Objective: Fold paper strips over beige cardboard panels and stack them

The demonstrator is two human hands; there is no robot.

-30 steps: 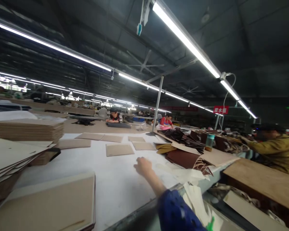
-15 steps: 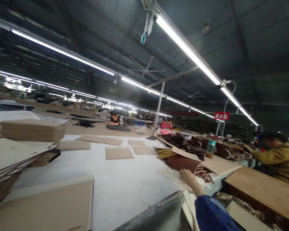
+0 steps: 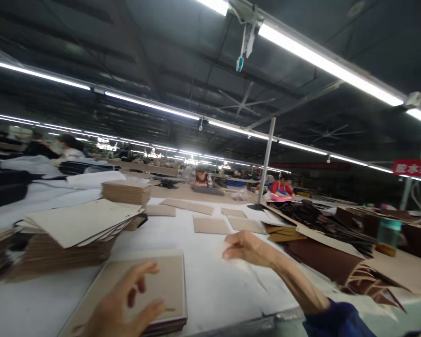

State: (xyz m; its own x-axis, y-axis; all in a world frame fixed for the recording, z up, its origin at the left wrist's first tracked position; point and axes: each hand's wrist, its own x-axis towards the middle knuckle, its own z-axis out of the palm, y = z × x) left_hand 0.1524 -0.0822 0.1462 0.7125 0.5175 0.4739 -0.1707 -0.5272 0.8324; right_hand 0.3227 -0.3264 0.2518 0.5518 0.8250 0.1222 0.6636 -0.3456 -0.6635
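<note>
My left hand (image 3: 126,299) is over the near stack of beige panels (image 3: 164,285), its thumb and fingers spread apart with nothing between them. My right hand (image 3: 247,248) reaches over the white tabletop (image 3: 203,267), thumb and fingertips pinched on a thin pale sheet (image 3: 243,266). This sheet is blurred and hangs below the hand, hard to tell from the white surface. Beyond my right hand, several beige panels (image 3: 211,225) lie flat and apart.
To the left, cream sheets (image 3: 80,220) rest on a brown stack, with a taller panel pile (image 3: 126,192) behind. Brown leather pieces (image 3: 323,257) and a teal-lidded jar (image 3: 388,236) are at right. A metal post (image 3: 266,159) stands beyond. Co-workers sit farther back.
My view has turned left. My right hand has moved from the leather pieces at the table's edge to over the white surface, bringing the pale sheet. My left hand has come into view.
</note>
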